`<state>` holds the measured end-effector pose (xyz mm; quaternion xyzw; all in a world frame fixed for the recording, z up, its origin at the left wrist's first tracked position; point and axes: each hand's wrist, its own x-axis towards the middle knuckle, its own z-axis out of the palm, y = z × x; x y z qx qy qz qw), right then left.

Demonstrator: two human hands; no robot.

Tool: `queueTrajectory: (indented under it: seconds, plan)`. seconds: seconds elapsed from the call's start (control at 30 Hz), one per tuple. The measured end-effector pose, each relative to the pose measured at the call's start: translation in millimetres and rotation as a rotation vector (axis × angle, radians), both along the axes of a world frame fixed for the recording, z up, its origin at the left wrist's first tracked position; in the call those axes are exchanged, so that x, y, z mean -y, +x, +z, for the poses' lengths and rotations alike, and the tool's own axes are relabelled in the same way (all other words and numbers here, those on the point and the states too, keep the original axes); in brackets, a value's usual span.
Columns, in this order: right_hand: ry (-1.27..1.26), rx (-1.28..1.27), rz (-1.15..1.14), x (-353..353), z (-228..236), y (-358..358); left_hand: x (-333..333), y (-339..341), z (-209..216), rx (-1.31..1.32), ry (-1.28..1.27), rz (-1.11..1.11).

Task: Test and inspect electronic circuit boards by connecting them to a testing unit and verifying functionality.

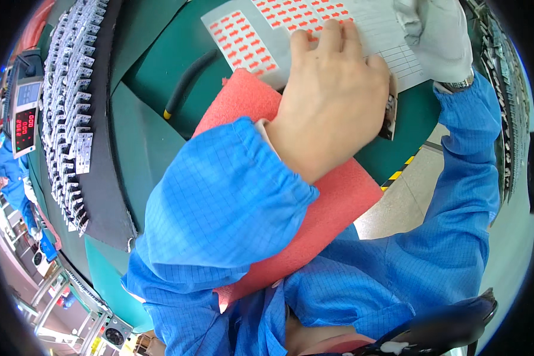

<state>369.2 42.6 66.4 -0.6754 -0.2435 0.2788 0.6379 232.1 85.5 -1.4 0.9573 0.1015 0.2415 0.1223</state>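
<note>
My bare left hand reaches across with its fingers stretched over a sheet of red arrow stickers. The fingertips rest on the rows of arrows. Beside the thumb side of this hand, a small dark part with a pale edge shows; most of it is hidden under the hand. My right hand, in a whitish glove, is bent over the right end of the sheet and holds it there; its fingertips are partly out of sight. A red foam pad lies beneath my left forearm.
Left, rows of small metal parts stand on a black mat. A meter with red digits is beyond them. A dark tube with a yellow tip lies on the green table. More metal pieces line the right edge.
</note>
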Motion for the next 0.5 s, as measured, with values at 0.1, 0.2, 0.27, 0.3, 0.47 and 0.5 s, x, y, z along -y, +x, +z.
queueTrajectory:
  seconds: [0.1,0.2,0.27,0.3,0.47,0.5]
  plan:
    - [-0.011,0.02,0.235,-15,-19,3,1,-5,-1,0.027,-0.005,0.013]
    - [-0.297,0.093,0.281,-1,-25,-1,6,-7,0,-0.038,0.026,0.018]
    - [0.354,0.033,0.57,-10,-71,33,16,-4,5,-0.028,0.039,-0.023]
    - [1.031,-0.048,0.862,-16,-89,43,17,-6,6,-0.028,0.037,-0.023]
    - [-0.216,0.116,0.219,-2,-26,-4,11,-6,-2,-0.039,0.053,0.01]
    - [-0.207,0.234,0.267,-2,-27,-1,12,-6,-2,-0.038,0.052,0.007]
